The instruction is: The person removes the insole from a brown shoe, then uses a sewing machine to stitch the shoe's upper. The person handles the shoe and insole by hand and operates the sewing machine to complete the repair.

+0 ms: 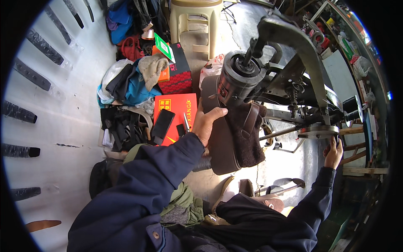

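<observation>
My left hand (203,126) grips a dark brown fleece-lined item (222,147), its thumb over the near edge and the other fingers mostly hidden. The item has a smooth, long panel with rounded ends, fuzzy brown lining and a strap loop (250,121); I cannot tell its exact kind. Its upper part lies against the black cylindrical head of a metal sewing machine (241,77), whose curved arm rises above. At the right, my right hand (333,153) is closed on the rim of the machine's handwheel (317,132). The needle area is hidden.
Left of the item, a red box (176,105) bears a black phone (163,124) and scissors (186,122). Beyond are piled clothes (126,86), a red-and-black box (180,69) and a beige plastic stool (197,3). Shoes (273,202) lie below; cluttered shelves (357,63) line the right.
</observation>
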`<state>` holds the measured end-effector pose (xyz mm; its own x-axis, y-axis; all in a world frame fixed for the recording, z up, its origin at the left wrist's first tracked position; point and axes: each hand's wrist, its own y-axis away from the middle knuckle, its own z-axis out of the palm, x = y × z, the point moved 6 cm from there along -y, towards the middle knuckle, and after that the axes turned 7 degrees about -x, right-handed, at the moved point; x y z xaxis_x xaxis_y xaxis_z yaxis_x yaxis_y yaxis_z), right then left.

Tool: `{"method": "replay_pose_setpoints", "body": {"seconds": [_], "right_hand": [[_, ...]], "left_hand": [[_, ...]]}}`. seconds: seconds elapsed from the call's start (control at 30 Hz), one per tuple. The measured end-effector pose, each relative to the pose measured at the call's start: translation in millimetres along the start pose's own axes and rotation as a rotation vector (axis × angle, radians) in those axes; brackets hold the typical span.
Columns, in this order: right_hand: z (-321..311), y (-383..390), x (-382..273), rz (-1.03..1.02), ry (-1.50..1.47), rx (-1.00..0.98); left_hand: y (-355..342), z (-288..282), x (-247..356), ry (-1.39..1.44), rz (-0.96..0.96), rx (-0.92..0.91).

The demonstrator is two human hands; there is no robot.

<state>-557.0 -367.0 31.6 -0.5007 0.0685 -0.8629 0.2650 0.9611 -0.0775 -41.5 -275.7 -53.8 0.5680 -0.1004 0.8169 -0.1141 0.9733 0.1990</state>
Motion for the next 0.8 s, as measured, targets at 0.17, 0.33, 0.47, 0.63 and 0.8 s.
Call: {"method": "replay_pose_setpoints", "body": {"seconds": [0.17,0.33,0.47,0.63,0.8], "right_hand": [[59.0,20.2,77.0,0.340,0.136,-0.209],[110.1,63.3,1.5,0.045,-0.009,-0.598],[27.9,25.0,-37.3,-0.136,-0.044,-0.180],[7.3,-7.7,54.1,0.167,0.025,0.007],[99.1,40.0,74.2,0.317,0.145,-0.485]], "left_hand": [[-1.4,-1.0,2.3,-0.043,-0.004,0.007],[-2.4,-3.7,-0.2,-0.045,-0.004,0.003],[-4.4,-4.6,-1.7,-0.013,-0.010,-0.015],[-4.1,-5.1,2.3,-0.030,-0.024,-0.001],[-3.4,-3.8,6.0,-0.031,-0.005,0.001]]}}
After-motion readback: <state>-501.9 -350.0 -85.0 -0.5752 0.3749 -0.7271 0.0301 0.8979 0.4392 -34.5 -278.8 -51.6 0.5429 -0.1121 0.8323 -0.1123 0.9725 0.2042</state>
